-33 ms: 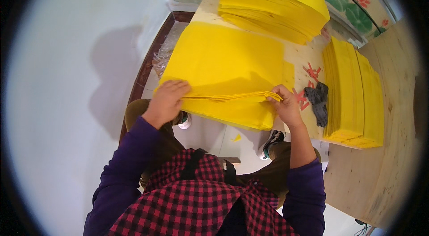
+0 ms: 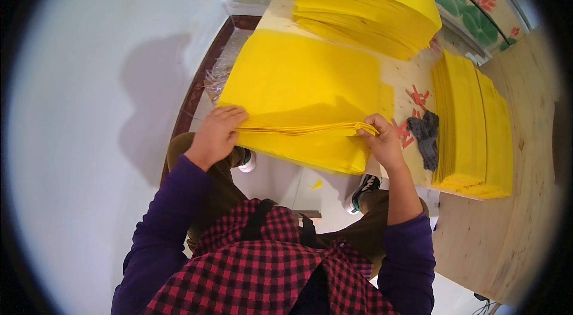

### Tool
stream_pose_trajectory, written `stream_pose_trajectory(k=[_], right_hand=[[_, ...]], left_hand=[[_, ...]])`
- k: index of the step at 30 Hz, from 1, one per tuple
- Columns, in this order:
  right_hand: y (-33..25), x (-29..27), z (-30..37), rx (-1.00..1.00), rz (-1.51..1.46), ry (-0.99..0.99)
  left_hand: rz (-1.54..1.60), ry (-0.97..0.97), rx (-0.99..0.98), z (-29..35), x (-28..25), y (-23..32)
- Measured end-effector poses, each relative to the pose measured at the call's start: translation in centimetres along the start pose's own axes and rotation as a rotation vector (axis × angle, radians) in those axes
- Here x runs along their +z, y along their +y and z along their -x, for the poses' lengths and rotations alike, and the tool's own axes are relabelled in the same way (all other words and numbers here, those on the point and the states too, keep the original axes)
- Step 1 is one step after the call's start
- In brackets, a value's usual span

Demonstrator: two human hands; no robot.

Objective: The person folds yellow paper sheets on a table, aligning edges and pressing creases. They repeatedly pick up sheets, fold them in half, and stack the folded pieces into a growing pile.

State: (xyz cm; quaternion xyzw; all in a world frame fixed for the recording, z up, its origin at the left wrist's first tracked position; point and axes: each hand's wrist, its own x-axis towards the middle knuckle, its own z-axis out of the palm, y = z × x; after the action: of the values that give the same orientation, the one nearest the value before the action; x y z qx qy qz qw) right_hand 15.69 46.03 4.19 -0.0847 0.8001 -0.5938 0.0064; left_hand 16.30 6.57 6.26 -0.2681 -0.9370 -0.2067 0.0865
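Bluish-white wall (image 2: 71, 112) fills the left side, marked by a soft grey shadow; at the far right corner is a panel painted with pink lotus flowers and green leaves (image 2: 477, 19). Before the seated person, seen from above, stands a pale wooden table (image 2: 406, 70).

Wide yellow felt-like sheets (image 2: 304, 79) lie on its near part, directly in front of the person. Several layers are gathered along the near side into a thin band of edges, with more yellow material showing below it.

At the band's right end, the right hand (image 2: 384, 142) pinches the layered edges between thumb and fingers. At the left end, the left hand (image 2: 215, 136) lies on the sheets with its fingers side by side; whether its thumb grips them from beneath, I cannot tell. Compared with the earlier frame, this hand has slid slightly left, toward the sheets' outer edge; the right hand keeps its pinch, practically unmoved.

Behind the sheets rises a tall yellow stack (image 2: 364, 2). A second yellow stack (image 2: 471, 130) stands to the right. Between it and the right hand lie red strips (image 2: 418, 96) and a crumpled dark grey knitted item (image 2: 426, 139).
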Motion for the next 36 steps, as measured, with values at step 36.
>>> stream_pose_trajectory(k=[36], right_hand=[[1.9,1.4,-2.7,0.114,-0.033,0.476]], left_hand=[[0.595,0.367,-0.523,-6.3,3.8,-7.7]])
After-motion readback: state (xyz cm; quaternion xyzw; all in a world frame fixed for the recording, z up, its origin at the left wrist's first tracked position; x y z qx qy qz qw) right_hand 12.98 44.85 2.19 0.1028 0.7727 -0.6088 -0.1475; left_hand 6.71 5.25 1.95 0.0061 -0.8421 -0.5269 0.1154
